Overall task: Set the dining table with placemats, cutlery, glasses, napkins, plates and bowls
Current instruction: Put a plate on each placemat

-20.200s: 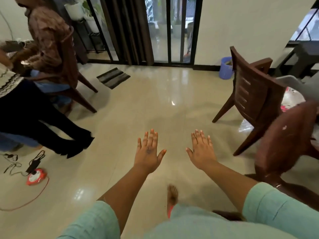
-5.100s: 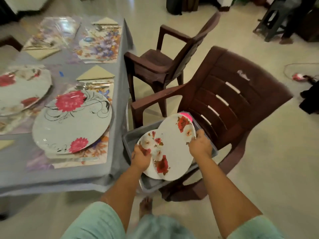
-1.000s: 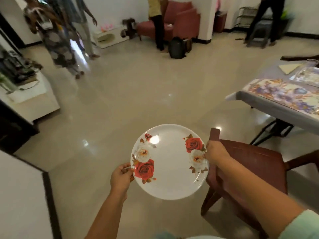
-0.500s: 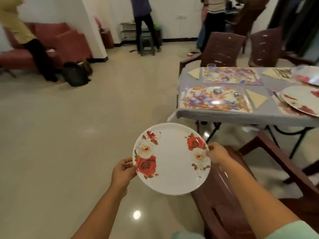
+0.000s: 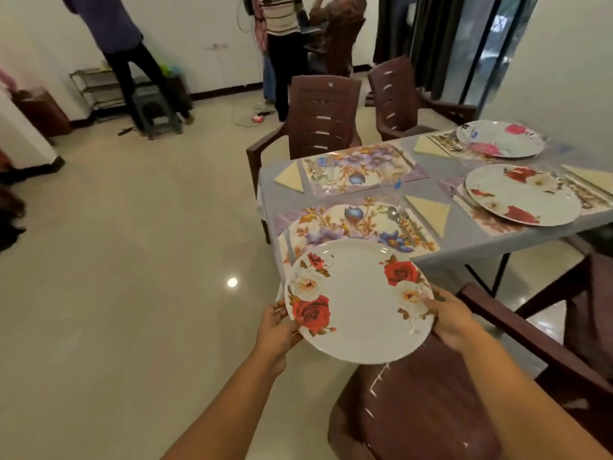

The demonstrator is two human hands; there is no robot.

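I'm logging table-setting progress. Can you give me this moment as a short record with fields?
held item: rose plate, not yet on the table
left hand: grips its left rim
right hand: grips its right rim
bare placemats: near one, far one
plates already laid: two
napkin: beside near placemat
cutlery: on near placemat

Left hand (image 5: 277, 330), right hand (image 5: 452, 322) curled, gripping

White plate (image 5: 360, 310) with red roses; purple-flowered placemat (image 5: 358, 224); grey tablecloth (image 5: 431, 190); brown chairs (image 5: 323, 117).
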